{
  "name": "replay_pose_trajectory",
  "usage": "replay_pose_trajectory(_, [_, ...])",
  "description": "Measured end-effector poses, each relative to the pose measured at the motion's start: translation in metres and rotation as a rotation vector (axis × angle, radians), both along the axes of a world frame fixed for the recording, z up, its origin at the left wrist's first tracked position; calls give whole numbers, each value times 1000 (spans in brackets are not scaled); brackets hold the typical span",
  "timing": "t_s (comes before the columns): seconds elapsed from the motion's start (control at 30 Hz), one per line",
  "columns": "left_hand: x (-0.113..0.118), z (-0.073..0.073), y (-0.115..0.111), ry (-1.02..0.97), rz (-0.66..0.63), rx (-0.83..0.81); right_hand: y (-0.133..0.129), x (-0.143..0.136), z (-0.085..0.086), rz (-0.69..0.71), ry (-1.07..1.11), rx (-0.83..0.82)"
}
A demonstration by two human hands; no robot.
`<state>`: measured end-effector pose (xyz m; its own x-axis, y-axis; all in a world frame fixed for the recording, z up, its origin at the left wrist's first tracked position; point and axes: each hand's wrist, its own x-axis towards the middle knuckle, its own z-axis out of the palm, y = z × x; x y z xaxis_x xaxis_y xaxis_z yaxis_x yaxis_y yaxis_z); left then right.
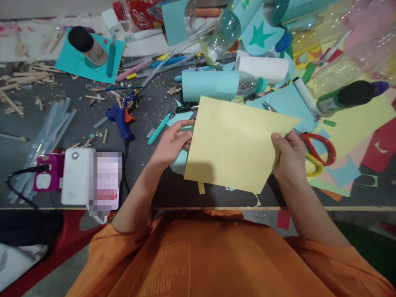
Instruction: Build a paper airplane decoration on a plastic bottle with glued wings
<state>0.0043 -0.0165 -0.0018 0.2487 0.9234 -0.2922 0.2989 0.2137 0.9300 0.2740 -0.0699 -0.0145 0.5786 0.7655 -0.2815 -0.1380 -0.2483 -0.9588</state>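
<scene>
My right hand (289, 154) pinches a sheet of pale yellow paper (232, 144) at its right edge, thumb in front and fingers behind. At the opposite edge, my left hand (175, 142) has curled fingers against the sheet, their tips partly hidden by it. The paper is raised above the dark table, tilted toward me. Scissors with red and yellow handles (320, 144) lie just right of my right hand, their blades partly covered. A teal marker (159, 128) rests by my left hand. Behind the sheet lies a bottle wrapped in light-blue paper (210, 85).
A blue glue gun (120, 119) and clear glue sticks (46, 136) lie left, near a white power bank (77, 176) and a phone (107, 179). Coloured paper scraps (348, 171) spread at right. Plastic bottles (227, 31) and a white roll (262, 69) crowd the back.
</scene>
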Motion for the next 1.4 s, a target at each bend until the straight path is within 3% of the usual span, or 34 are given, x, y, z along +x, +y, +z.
replay_pose_trajectory(0.17, [-3,2,0,-62,21,-90,3,-2,-1,-97,-5,39])
replay_pose_trajectory(0.37, [-6,-3,2,-56,1,-82,3,-1,1,-109,-13,22])
replay_pose_trajectory(0.67, [-7,-3,2,-168,115,18,-5,0,-6,333,87,0])
replay_pose_trajectory(0.83, [-13,1,-2,-51,5,4,6,16,-5,427,-246,105])
replay_pose_trajectory(1.0, [-17,6,-11,10,-55,20,14,20,4,746,-484,68])
replay_pose_trajectory(1.17, [-14,4,-14,-54,-45,-36,15,10,11,944,-805,90])
replay_pose_trajectory(1.27, [-11,0,-14,-47,-57,-6,20,10,12,998,-912,144])
replay_pose_trajectory(1.4, [-10,0,-12,101,-16,168,31,12,12,976,-1032,237])
